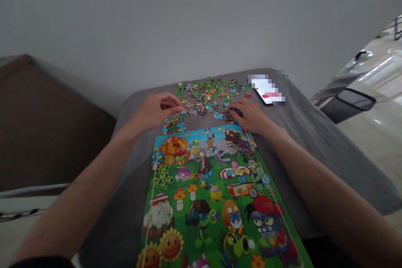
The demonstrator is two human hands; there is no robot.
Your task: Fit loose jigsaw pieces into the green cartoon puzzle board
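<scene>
My left hand point(157, 111) is at the left of the loose jigsaw pieces point(209, 92), thumb and index finger pinched together on a small pale puzzle piece point(181, 109). On the right side, my right hand point(249, 116) has its fingers curled down at the edge of the pieces. Whatever lies under those fingertips is too small to make out. Partly joined pieces point(202, 109) lie between the two hands. Nearer to me is a colourful picture board point(204, 192) with cartoon plants and zombies, its far edge just below both hands.
A grey cloth point(314, 163) covers the surface under everything. A phone point(265, 89) with a lit screen lies at the back right. Behind stands a plain wall point(188, 21); a brown panel point(53, 125) is at the left. A shiny tiled floor point(377, 134) shows at the right.
</scene>
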